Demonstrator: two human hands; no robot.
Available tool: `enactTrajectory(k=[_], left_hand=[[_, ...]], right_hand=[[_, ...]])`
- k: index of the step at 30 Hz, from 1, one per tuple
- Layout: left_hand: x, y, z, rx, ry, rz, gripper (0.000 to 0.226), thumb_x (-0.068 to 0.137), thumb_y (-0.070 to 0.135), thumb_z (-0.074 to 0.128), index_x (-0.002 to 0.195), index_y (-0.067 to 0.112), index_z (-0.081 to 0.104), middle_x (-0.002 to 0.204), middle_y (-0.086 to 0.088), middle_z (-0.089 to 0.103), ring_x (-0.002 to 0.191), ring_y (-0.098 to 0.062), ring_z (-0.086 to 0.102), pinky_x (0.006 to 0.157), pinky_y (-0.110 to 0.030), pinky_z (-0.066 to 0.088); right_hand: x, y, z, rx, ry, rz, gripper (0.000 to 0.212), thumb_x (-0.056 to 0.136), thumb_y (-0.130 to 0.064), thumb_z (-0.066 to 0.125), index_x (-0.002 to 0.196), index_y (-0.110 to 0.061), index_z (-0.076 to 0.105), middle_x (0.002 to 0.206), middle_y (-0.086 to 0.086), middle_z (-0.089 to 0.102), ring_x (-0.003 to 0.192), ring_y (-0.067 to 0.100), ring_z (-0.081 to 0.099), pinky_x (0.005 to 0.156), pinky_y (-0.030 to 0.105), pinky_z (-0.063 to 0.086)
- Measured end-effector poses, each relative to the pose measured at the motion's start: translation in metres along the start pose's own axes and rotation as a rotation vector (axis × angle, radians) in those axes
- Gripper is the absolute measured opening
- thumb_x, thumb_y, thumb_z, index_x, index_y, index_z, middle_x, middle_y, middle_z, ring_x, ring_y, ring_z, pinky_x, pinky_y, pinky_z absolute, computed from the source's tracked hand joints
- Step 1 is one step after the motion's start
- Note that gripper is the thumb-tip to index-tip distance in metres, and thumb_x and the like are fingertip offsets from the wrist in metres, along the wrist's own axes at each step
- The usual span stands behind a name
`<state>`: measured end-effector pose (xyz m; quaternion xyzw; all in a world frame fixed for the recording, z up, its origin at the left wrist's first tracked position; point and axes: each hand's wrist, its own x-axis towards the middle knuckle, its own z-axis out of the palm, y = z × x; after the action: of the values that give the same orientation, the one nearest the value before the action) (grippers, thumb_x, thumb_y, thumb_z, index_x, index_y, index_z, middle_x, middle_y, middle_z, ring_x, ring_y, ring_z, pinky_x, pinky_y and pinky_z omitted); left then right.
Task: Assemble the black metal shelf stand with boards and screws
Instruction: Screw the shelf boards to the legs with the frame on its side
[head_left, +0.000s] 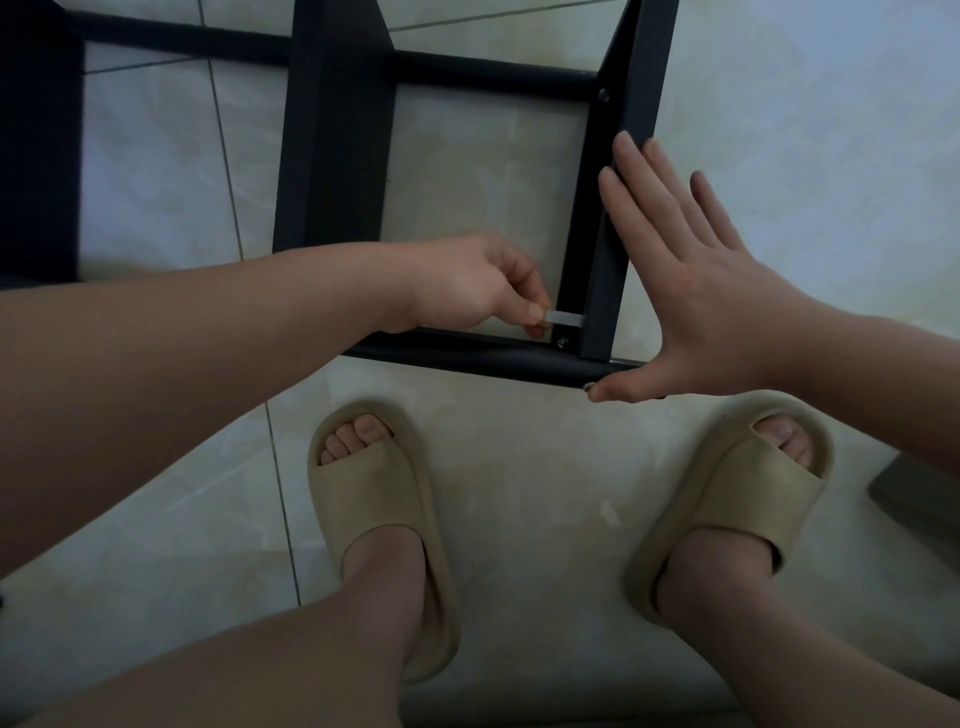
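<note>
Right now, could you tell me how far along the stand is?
Done: the frame is joined, the upper screw in place. In hand: the left hand pinches a wrench at the lower screw, the right hand braces the post. Remaining: tightening; boards unclear.

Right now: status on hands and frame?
Left hand pinches silver wrench at near corner. Right hand flat, bracing black frame upright. Nothing blocking the joint.

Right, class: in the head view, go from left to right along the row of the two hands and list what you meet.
Left hand, pinching → small flat silver metal tool → black metal upright bar of the shelf frame → right hand, fingers straight, pressed against that bar.
</note>
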<state>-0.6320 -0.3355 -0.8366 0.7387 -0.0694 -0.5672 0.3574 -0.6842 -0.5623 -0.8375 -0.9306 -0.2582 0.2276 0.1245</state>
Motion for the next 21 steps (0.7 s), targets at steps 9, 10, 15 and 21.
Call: enactTrajectory(k=[9,10,15,21], left_hand=[[0.003,-0.001,-0.003,0.090,0.046,-0.041,0.011,0.092,0.024,0.068,0.084,0.026,0.074,0.077,0.021,0.070,0.076,0.010,0.060,0.071,-0.018,0.039],[0.002,0.000,-0.006,0.142,0.081,-0.047,0.011,0.092,0.025,0.068,0.082,0.027,0.073,0.080,0.017,0.071,0.080,0.005,0.061,0.072,-0.020,0.041],[-0.013,0.018,-0.031,0.275,0.323,0.034,0.012,0.095,0.030,0.063,0.085,0.030,0.069,0.087,0.014,0.067,0.081,-0.003,0.059,0.062,-0.024,0.039],[-0.005,0.077,-0.074,0.341,0.714,0.323,0.010,0.097,0.026,0.058,0.095,0.024,0.067,0.088,0.013,0.062,0.086,-0.010,0.058,0.070,-0.026,0.043]], right_hand=[[-0.001,0.000,-0.002,0.028,-0.019,-0.017,0.144,0.061,-0.096,0.047,0.160,-0.008,-0.011,0.166,0.007,-0.024,0.153,0.024,-0.023,0.124,0.057,-0.002],[-0.002,0.000,-0.006,0.045,-0.036,-0.015,0.145,0.059,-0.098,0.045,0.160,-0.010,-0.011,0.166,0.004,-0.026,0.153,0.022,-0.024,0.124,0.055,-0.003],[-0.005,0.005,-0.043,0.319,0.041,0.076,0.103,0.080,-0.080,0.051,0.158,-0.017,0.028,0.167,-0.002,0.020,0.154,0.016,0.018,0.124,0.046,0.022],[0.039,0.026,-0.101,0.212,0.224,0.202,0.070,0.091,-0.033,0.071,0.151,-0.017,0.039,0.154,0.004,0.042,0.142,0.027,0.036,0.117,0.044,0.031]])
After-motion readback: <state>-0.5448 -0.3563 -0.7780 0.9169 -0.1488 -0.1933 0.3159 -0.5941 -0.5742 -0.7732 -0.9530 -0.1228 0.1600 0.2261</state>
